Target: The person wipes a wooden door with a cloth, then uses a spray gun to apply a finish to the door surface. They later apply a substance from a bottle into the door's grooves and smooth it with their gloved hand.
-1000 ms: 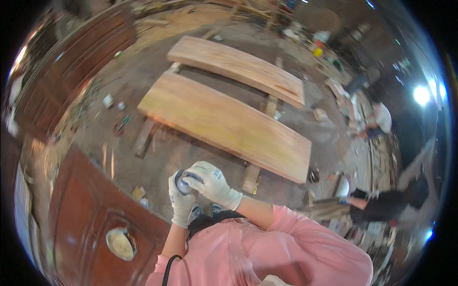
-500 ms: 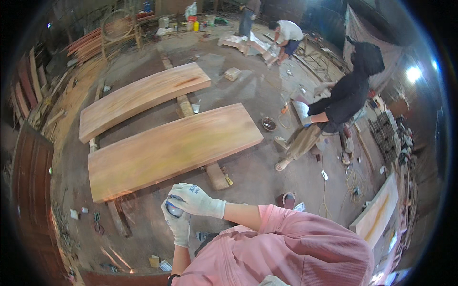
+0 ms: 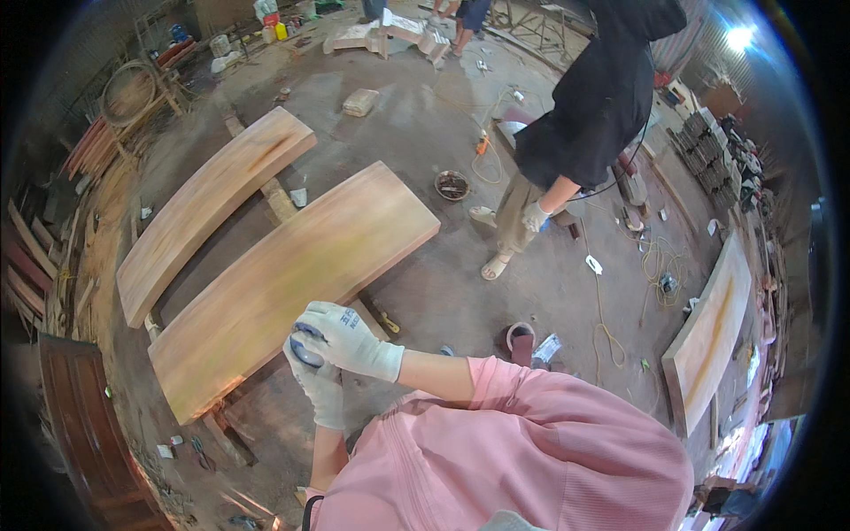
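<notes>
Change: compared with half a second ago, the view has swung so that the near board (image 3: 297,288) and far board (image 3: 212,203) appear further left and slant more steeply; the co-worker in black (image 3: 589,97) now shows at the upper edge, one gloved hand hanging beside the thigh.
Same as before: the rounded thing (image 3: 306,352) stays between the wearer's two hands.
Left hand (image 3: 315,389): white-gloved, its grip cupped around the thing from below.
Right hand (image 3: 347,336): white-gloved, its grip curled over the top, so the thing is pinched between both hands.
Place of the thing: in front of the pink shirt (image 3: 522,434), beside the near board's long edge as seen from above; the height between them I cannot tell.
Count: one rounded thing, blue-grey; three thick pale boards, two side by side and a third board (image 3: 708,341) at the right; one bowl (image 3: 452,186); one roll (image 3: 522,352) on the floor (image 3: 434,296); parts of two more people (image 3: 472,16) at the top.
Long axis: the thing's visible oval slants from upper left to lower right, across the near board's length; fingers hide its ends.
</notes>
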A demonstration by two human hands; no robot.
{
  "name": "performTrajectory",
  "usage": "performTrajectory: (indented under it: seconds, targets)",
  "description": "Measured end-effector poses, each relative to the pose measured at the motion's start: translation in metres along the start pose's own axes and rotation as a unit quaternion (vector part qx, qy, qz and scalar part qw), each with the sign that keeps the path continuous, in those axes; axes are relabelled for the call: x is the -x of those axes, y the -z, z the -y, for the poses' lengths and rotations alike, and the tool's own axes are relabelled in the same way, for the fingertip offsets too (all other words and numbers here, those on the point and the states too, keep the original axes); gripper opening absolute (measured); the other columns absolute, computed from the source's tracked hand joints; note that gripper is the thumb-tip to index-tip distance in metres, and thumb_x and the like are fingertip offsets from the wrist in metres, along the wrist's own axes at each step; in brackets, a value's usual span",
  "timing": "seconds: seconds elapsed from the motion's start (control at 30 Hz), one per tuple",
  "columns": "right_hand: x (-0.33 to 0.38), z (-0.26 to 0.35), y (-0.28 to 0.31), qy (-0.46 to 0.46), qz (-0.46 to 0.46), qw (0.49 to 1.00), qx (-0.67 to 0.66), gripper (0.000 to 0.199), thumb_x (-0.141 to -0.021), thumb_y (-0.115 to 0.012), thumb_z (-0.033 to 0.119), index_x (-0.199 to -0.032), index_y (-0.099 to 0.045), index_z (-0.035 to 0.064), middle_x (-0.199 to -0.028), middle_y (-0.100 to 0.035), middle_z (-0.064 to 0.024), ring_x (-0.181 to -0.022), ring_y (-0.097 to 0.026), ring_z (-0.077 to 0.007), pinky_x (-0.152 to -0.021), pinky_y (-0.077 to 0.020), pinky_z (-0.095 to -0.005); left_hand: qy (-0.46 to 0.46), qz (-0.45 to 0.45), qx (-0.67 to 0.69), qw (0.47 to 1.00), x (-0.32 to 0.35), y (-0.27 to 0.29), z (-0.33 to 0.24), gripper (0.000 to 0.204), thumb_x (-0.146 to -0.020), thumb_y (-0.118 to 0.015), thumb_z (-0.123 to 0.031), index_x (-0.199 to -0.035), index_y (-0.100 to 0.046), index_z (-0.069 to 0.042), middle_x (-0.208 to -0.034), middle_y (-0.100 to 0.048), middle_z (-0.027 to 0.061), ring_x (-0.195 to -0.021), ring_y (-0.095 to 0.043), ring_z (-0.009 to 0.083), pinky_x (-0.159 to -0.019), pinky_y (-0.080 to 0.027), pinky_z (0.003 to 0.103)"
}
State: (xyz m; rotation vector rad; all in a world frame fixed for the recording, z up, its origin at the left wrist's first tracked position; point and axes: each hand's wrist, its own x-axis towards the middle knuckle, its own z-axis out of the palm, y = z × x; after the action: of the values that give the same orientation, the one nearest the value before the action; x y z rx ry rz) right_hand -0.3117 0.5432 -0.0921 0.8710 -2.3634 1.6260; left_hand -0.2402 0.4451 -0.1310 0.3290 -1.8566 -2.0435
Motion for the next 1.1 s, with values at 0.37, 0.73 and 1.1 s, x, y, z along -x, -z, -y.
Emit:
performTrajectory:
  seconds: [0.37,0.73,1.1]
  targets:
    - [-0.032,-0.104,0.194,-0.123,-0.148,0.981,0.022,0.022,-0.091,-0.066,0.024,-0.094,-0.066,0.0026,-0.092,-0.063,-0.0156,-0.092,-0.062,-0.0365,-0.079,-0.0501,-0.0429,0.071,0.17,0.034,0.982,-0.079,-0.215,0.051,0.055,-0.079,-0.079,-0.007,-0.126,-0.052,-0.007,-0.12,-0.059,0.0074,-0.113,-0.056,0.0198,-0.098,-0.045,0.035]
    - [-0.14,-0.19,0.35,-0.105,0.192,0.973,-0.078,0.033,-0.1,-0.057,0.025,-0.125,-0.066,0.0059,-0.108,-0.059,-0.0128,-0.102,-0.059,-0.0302,-0.09,-0.046,-0.0394,0.3,0.52,0.157,0.784,-0.23,-0.306,0.044,0.086,-0.064,-0.087,-0.013,-0.141,-0.05,-0.006,-0.127,-0.059,0.0032,-0.116,-0.056,0.0177,-0.1,-0.045,0.033]
    - [-0.302,-0.283,0.34,-0.067,-0.064,0.996,0.013,0.022,-0.088,-0.063,0.017,-0.101,-0.071,0.0009,-0.094,-0.063,-0.0139,-0.091,-0.062,-0.0323,-0.079,-0.0501,-0.0397,0.201,0.45,0.106,0.863,-0.408,-0.381,0.046,0.076,-0.071,-0.08,-0.016,-0.14,-0.048,-0.006,-0.126,-0.059,0.0049,-0.114,-0.059,0.0193,-0.101,-0.046,0.034]
